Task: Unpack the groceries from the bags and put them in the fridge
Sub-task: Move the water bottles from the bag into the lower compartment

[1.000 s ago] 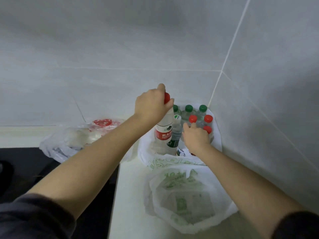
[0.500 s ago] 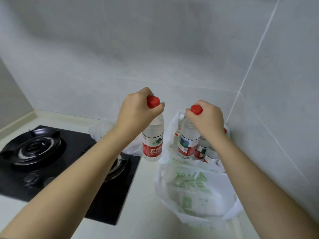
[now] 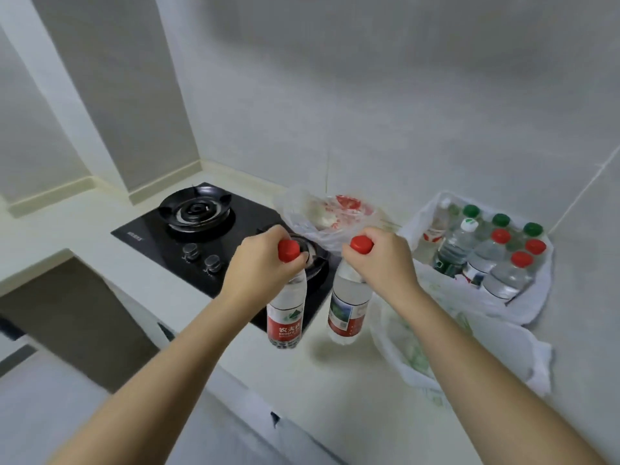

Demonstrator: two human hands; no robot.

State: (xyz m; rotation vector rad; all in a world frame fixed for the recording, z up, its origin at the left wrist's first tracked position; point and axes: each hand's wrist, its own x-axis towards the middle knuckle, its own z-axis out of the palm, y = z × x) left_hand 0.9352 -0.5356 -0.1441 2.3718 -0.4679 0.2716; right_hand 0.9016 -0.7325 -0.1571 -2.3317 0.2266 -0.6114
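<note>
My left hand [image 3: 258, 266] grips the neck of a red-capped water bottle [image 3: 286, 317], which hangs in the air over the counter's front part. My right hand [image 3: 382, 263] grips a second red-capped water bottle [image 3: 347, 310] by its neck, beside the first. Both bottles are clear with red labels. At the right, against the wall corner, an open white plastic bag [image 3: 533, 307] holds several more bottles with red and green caps [image 3: 486, 250]. No fridge is in view.
A black two-burner gas hob [image 3: 201, 229] is set into the pale counter [image 3: 335, 380] at the left. Behind my hands lies a clear bag with red print [image 3: 332, 213]. A flattened white bag with green print [image 3: 469, 347] lies under my right forearm.
Both bottles have come up out of the bag and moved left and toward me, away from the corner. The view has swung left, showing the hob and counter edge.
</note>
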